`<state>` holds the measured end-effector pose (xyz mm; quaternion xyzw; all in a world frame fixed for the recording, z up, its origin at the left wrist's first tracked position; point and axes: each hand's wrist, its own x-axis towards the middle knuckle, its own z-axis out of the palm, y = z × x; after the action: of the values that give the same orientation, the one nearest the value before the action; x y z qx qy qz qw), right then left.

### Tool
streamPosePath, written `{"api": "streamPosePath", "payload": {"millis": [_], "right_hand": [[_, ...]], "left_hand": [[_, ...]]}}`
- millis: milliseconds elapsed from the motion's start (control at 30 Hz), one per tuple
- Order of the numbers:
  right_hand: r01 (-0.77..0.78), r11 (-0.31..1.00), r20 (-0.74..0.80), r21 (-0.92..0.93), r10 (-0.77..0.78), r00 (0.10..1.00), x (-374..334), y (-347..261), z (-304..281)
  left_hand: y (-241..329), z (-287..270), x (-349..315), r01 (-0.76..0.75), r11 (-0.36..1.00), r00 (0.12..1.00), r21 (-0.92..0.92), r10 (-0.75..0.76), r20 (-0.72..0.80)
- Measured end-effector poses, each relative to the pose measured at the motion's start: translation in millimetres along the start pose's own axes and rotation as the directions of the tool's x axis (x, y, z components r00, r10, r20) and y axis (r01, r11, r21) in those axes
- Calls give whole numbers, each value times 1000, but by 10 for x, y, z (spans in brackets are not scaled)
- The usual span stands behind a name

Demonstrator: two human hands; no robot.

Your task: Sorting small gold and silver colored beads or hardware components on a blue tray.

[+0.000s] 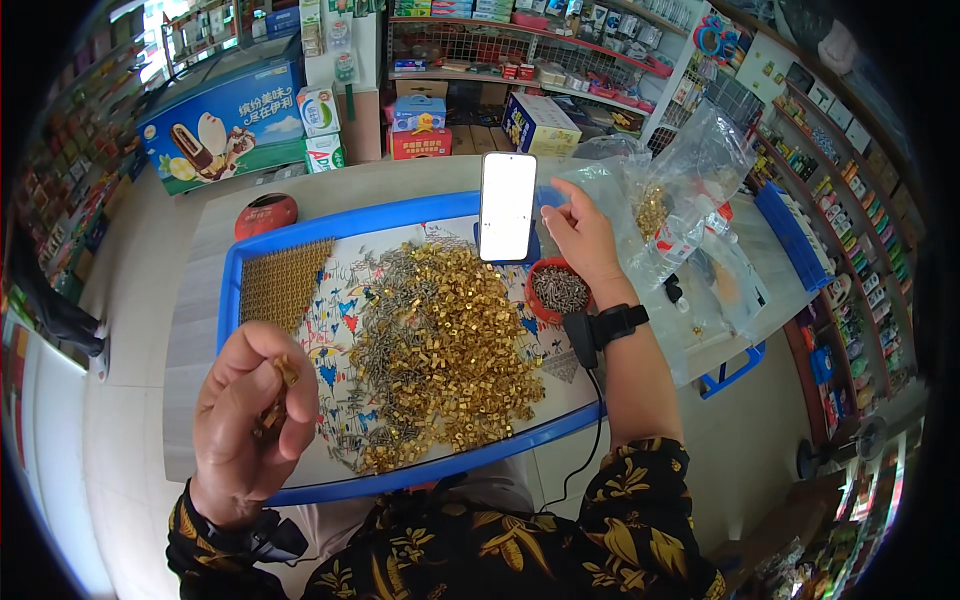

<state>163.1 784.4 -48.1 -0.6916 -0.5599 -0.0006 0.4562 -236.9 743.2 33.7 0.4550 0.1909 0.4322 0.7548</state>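
My left hand [248, 415] is raised over the near left corner of a blue-rimmed tray [229, 290]. Its curled fingers hold small brass fittings [287, 371], several of them against the palm. My right hand [585, 238] is at the tray's far side, thumb and fingers apart with nothing between them. Just left of its fingertips, a phone [508, 208] with a bright white screen leans upright on a blue stand. Loose brass fittings [465, 350] lie heaped across the tray's middle, mixed with grey screws [375, 330] on their left. Below my right hand sits a red bowl [536, 305] of grey screws [560, 288].
Neat rows of brass pieces [285, 285] fill the tray's far left corner. A red round container [266, 215] stands behind it. Clear plastic bags [700, 165] lie at the right of the table. A cable [590, 440] hangs from my right wrist over the tray's edge. Shop shelves surround the table.
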Motion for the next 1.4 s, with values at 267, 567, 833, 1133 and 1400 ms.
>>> {"api": "streamPosePath", "payload": {"millis": [267, 567, 833, 1133, 1400], "right_hand": [[22, 997, -62, 78, -18, 998, 9, 14, -13], [29, 999, -89, 46, -25, 996, 28, 47, -1], [-20, 985, -65, 173, 31, 997, 36, -34, -35], [4, 894, 114, 449, -62, 991, 65, -1068, -130], [-109, 838, 476, 534, -192, 858, -199, -1526, 413]], "left_hand": [[-144, -140, 229, -39, 998, 999, -58, 40, 15], [-229, -384, 279, -44, 996, 998, -77, 47, 31], [-283, -497, 323, -57, 994, 998, -98, 57, 0], [-304, -603, 332, -36, 994, 999, -101, 34, -26], [-310, -572, 342, -17, 999, 990, -40, 12, -138]]}}
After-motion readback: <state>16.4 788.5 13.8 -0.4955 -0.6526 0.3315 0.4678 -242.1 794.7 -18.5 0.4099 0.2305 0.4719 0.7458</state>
